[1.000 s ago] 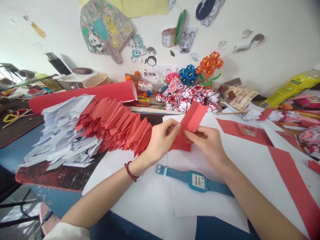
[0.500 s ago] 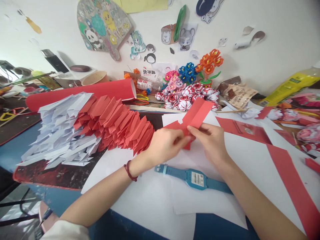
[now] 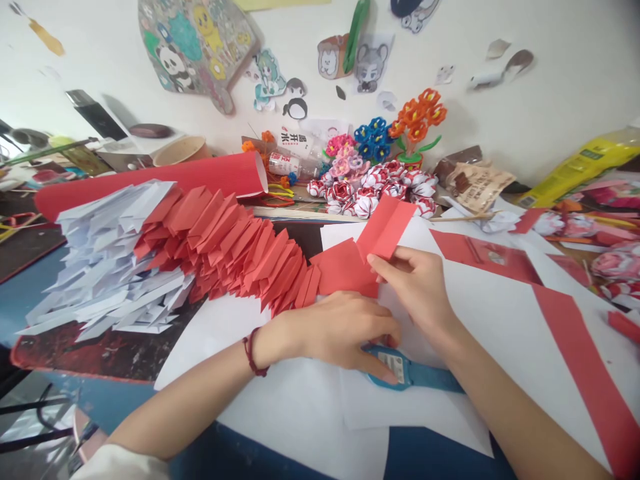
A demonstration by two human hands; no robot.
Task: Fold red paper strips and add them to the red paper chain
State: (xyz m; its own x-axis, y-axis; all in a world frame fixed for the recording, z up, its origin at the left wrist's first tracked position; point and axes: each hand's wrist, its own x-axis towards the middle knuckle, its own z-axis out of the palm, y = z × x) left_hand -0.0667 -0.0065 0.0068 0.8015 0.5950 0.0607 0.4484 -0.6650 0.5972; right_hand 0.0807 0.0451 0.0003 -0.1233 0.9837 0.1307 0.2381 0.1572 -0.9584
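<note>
My right hand pinches the lower edge of a creased red paper piece between thumb and fingers, holding it tilted up over the white sheets. My left hand reaches over a blue watch lying back-up. Its thumb and forefinger are apart at the watch's left end, the thumb over the labelled back, and the watch's left strap is hidden. Flat red paper lies just beyond my left hand. Left of it, folded red paper pieces stand in a long row, beside a pile of folded white pieces.
A red paper roll lies behind the folded pieces. Red-and-white paper flowers and orange pipe-cleaner flowers sit by the wall. White sheets cover the table front, with a red strip at right. A yellow package leans at the far right.
My left hand has let go of the red paper and moved down and right over the watch. My right hand still holds the creased piece. The view has shifted slightly.
</note>
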